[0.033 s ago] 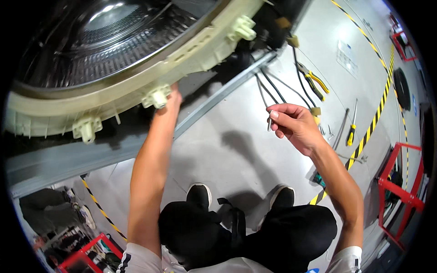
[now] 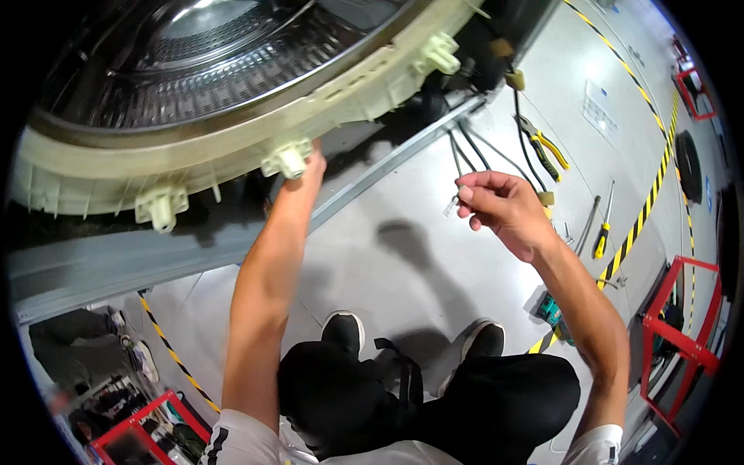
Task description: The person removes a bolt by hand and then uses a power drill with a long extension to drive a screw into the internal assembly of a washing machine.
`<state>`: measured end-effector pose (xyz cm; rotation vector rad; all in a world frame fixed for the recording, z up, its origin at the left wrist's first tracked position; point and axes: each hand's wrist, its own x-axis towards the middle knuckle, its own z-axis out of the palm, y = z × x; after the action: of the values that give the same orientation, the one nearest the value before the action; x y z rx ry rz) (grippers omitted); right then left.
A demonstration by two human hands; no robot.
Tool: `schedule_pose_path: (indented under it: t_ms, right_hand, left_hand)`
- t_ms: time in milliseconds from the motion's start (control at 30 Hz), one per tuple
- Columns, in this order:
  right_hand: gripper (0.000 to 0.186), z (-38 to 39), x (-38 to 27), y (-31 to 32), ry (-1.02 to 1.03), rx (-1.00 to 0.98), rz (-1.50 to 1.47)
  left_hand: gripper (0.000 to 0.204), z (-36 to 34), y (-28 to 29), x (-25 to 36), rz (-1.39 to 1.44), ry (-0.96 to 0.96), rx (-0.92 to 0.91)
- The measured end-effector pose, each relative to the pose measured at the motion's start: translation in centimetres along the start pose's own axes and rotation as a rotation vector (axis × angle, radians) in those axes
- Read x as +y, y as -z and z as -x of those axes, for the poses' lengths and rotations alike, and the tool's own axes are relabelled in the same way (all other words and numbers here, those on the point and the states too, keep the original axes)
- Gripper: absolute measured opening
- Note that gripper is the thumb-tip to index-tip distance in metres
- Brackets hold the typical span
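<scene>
My left hand reaches up beneath the cream plastic rim of a washing machine tub with a shiny steel drum, just beside a moulded bracket; its fingers are hidden behind it. My right hand, held out over the floor right of the grey metal frame rail, pinches a small metal piece, bolt-like, between thumb and fingers, with the piece pointing down and left.
Cables, yellow-black pliers, a screwdriver, small metal parts and a green tool lie at right, near striped tape. Red metal frames stand at both sides. Another person's legs show at lower left.
The view has shifted slightly. The piece in my right hand is more tilted, its lower end further left. My left hand remains under the rim.
</scene>
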<state>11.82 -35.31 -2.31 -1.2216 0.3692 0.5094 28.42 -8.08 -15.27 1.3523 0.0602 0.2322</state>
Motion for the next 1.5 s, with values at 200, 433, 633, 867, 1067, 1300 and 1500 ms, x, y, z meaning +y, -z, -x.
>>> schedule_pose_path:
  t_ms: [200,433,633,867,1067,1300,1500]
  right_hand:
    - [0.024,-7.4,-0.7,-7.7,0.152,-0.025,0.19]
    - [0.022,-12.7,5.0,-14.7,0.234,0.163,-0.462]
    - [0.017,-15.0,6.1,-16.6,0.293,0.139,-0.858]
    - [0.019,-17.4,6.1,-17.2,0.365,0.2,-0.762]
    - [0.02,-17.4,5.2,-17.6,0.391,0.221,-0.744]
    - [0.024,-18.4,5.4,-18.3,0.503,0.319,-0.645]
    - [0.021,-17.3,4.6,-18.3,0.44,0.332,-0.625]
  left_hand:
    - [0.03,0.5,0.0,1.5,0.203,0.148,0.052]
    - [0.031,1.9,0.4,1.9,0.358,0.253,0.034]
    - [0.032,1.5,0.8,2.4,0.446,0.339,0.03]
    - [0.034,1.2,1.9,2.3,0.52,0.407,0.051]
    - [0.035,1.3,2.5,2.1,0.555,0.442,0.068]
    - [0.036,1.4,2.6,2.5,0.559,0.473,0.135]
    - [0.038,1.3,3.4,2.8,0.699,0.489,0.069]
